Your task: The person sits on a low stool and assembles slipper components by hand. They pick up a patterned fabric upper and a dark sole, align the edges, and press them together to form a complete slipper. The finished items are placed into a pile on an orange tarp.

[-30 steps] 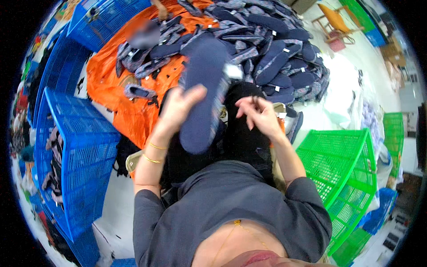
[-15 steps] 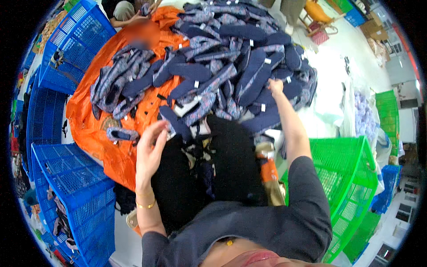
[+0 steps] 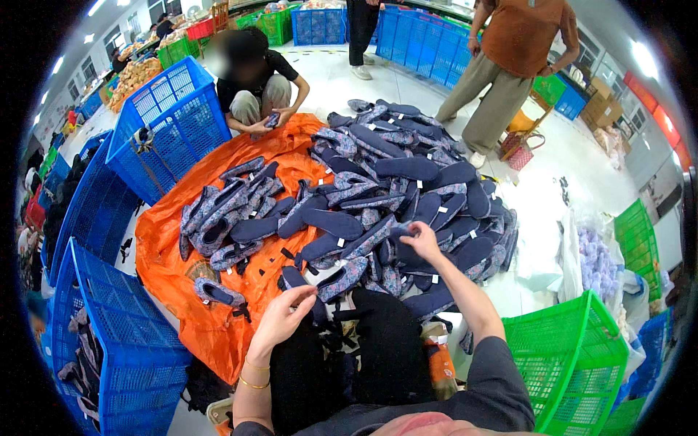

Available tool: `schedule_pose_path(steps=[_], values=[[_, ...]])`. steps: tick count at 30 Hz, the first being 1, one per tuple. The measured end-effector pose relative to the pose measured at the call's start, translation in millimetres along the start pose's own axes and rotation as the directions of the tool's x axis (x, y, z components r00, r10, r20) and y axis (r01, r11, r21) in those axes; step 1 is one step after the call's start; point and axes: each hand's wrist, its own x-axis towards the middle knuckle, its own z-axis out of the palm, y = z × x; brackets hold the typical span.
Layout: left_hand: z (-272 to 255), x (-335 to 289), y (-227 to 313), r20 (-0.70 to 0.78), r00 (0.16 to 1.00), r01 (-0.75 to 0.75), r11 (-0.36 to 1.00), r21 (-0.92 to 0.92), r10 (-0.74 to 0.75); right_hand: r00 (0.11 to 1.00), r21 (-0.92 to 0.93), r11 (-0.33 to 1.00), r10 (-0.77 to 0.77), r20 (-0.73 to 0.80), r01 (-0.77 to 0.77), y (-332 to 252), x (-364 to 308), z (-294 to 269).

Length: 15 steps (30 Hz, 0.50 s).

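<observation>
A large pile of slippers (image 3: 407, 169), navy-soled with blue floral uppers and small white tags, spreads in front of my knees. At the near side of the pile, my right hand (image 3: 423, 242) is closed, thumb and fingers pinching the edge of a navy slipper (image 3: 405, 253). My left hand (image 3: 285, 314) hovers over my lap with its fingers loosely apart and nothing visible in them. Just beyond its fingertips lies another slipper (image 3: 294, 277). A single floral slipper (image 3: 218, 293) rests apart on the orange sheet (image 3: 169, 243).
Blue crates (image 3: 138, 341) line my left, and a green crate (image 3: 560, 356) stands close at my right. A person (image 3: 254, 87) squats beyond the sheet, holding something small. Another person in a brown top (image 3: 520, 43) stands at the far right. Lilac goods (image 3: 598, 265) lie beyond the green crate.
The view has tilted up, showing more of the room. My right hand has moved left relative to the pile, and the slipper under it has shifted. My left hand still hovers near my lap.
</observation>
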Motion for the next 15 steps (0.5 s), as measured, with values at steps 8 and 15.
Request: schedule_pose_path(steps=[8,15], values=[[16.6,-10.3,41.9,0.094,0.952,-0.276,0.949,-0.15,0.292,0.749,0.255,0.773,-0.63,0.204,0.581,-246.9,-173.7,-37.7],[17.0,-37.8,31.8,0.358,0.876,-0.372,0.925,0.076,0.323,0.704,0.204,0.708,-0.702,0.106,0.676,-240.8,-253.5,-4.5]])
